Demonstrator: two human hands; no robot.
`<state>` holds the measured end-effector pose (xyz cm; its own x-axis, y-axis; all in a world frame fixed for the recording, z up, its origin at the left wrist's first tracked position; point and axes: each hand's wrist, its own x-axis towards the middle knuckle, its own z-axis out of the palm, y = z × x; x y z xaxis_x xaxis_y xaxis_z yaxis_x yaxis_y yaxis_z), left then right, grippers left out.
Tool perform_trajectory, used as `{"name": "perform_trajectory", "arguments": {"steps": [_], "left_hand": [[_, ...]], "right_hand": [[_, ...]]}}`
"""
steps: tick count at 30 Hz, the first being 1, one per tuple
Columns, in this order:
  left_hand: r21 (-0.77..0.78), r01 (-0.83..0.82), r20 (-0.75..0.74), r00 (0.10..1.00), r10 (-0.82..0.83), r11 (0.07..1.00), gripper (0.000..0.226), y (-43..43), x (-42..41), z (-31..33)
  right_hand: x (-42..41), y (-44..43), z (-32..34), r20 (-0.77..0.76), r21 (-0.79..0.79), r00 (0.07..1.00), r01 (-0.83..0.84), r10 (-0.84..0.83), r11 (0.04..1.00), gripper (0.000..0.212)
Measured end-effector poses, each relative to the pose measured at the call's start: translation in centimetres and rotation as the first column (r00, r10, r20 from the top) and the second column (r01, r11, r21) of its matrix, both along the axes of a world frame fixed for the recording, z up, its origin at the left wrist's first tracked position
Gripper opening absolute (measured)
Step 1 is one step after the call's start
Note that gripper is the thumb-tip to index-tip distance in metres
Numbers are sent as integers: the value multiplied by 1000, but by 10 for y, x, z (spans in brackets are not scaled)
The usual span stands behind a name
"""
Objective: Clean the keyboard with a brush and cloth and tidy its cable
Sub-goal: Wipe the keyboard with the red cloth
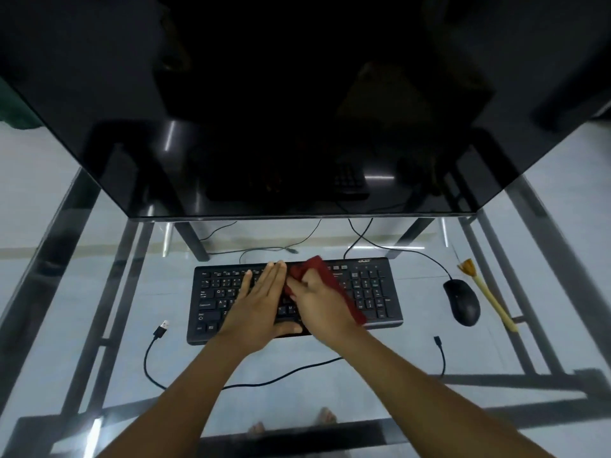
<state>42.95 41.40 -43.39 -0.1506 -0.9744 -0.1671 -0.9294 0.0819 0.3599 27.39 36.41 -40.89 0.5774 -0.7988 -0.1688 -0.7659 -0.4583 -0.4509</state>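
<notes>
Right hand has its grip clamped on the red cloth, fingers curled into the bunched fabric and pressing it onto the middle rows of the keyboard. Left hand grips nothing: it lies flat with straight fingers over the left-centre keys, apparently steadying the board on the glass table.

The brush lies well off to the right, just beyond the mouse. A loose cable with a USB plug snakes across the table in front of the keyboard and passes under both forearms. I cannot tell whether it is the keyboard's own lead.

Judging from this, wiping is under way and the cable is not yet tidied. The risks:
- The cloth's trailing end drapes toward the number pad, and a hard pull could snag a keycap.
- If the flat hand lifts, the board may skid on the smooth glass.
- A forearm could catch the loose cable and drag the plug.
</notes>
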Motion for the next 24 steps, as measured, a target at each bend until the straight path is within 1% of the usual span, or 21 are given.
{"name": "perform_trajectory", "arguments": {"steps": [1, 2, 4, 6, 7, 8, 10, 11, 12, 13, 14, 15, 16, 17, 18, 19, 20, 22, 23, 24], "left_hand": [[0, -2, -11, 1000, 2, 1000, 117, 0, 0, 0], [1, -5, -15, 1000, 5, 1000, 118, 1, 0, 1], [10, -20, -19, 1000, 20, 1000, 120, 1, -1, 2], [33, -35, -3, 999, 35, 999, 123, -1, -5, 6], [44, -34, 11, 999, 33, 998, 125, -4, -8, 9], [51, -28, 21, 999, 27, 998, 126, -7, -13, 12], [44, -9, 25, 1000, 8, 999, 127, -13, -24, 15], [42, -1, 18, 1000, 0, 999, 127, -16, -30, 16], [45, 7, 13, 1000, -8, 999, 128, -19, -35, 16], [51, 13, 14, 1000, -14, 999, 128, -21, -40, 16], [57, 15, 18, 1000, -16, 998, 127, -22, -44, 16], [64, 13, 20, 1000, -14, 998, 127, -23, -47, 15], [73, 9, 18, 1000, -11, 997, 126, -23, -51, 14], [79, 5, 15, 1000, -7, 997, 125, -23, -55, 13], [80, 0, 20, 1000, -2, 997, 124, -24, -58, 12], [75, -6, 33, 999, 3, 997, 124, -23, -61, 10], [64, -13, 47, 999, 10, 998, 123, -23, -63, 8], [42, -21, 51, 999, 18, 999, 124, -22, -64, 6], [38, -17, 49, 999, 15, 999, 124, -21, -62, 5], [40, -12, 51, 999, 10, 999, 124, -20, -61, 5]], "right_hand": [[-4, -3, 1, 12, -4, 999, -42, 42, 999, 43], [-12, -11, 2, 8, -37, 1000, -27, 27, 999, 44], [-34, -33, -3, -39, -126, 994, 93, -99, 988, 42], [-51, -44, -7, -69, -144, 970, 221, -233, 965, 42], [-50, -40, -5, -66, -129, 971, 220, -230, 967, 43], [-46, -32, -4, -51, -111, 983, 172, -179, 979, 44], [-40, -7, -2, -37, -90, 999, -7, 3, 996, 42], [-43, -1, -4, -37, -108, 996, -89, 85, 990, 39], [-49, -4, -6, -32, -169, 993, -116, 112, 979, 35], [-58, -13, -7, 1, -176, 999, -37, 37, 984, 30], [-69, -23, -8, -9, -236, 999, 27, -30, 971, 27], [-81, -34, -7, -33, -294, 989, 130, -146, 947, 27], [-90, -42, -4, -9, -308, 966, 245, -260, 919, 27], [-96, -45, -5, 42, -275, 933, 354, -357, 894, 27], [-96, -43, -7, 112, -202, 914, 405, -389, 892, 28], [-91, -35, -7, 105, -166, 941, 336, -322, 927, 29], [-81, -25, -8, 84, -155, 972, 230, -220, 961, 29], [-70, -2, -7, 48, -86, 998, 50, -46, 995, 23], [-72, 0, -9, 50, -141, 998, -15, 23, 990, 27], [-78, -6, -6, 13, -184, 1000, -22, 24, 983, 34]]}}
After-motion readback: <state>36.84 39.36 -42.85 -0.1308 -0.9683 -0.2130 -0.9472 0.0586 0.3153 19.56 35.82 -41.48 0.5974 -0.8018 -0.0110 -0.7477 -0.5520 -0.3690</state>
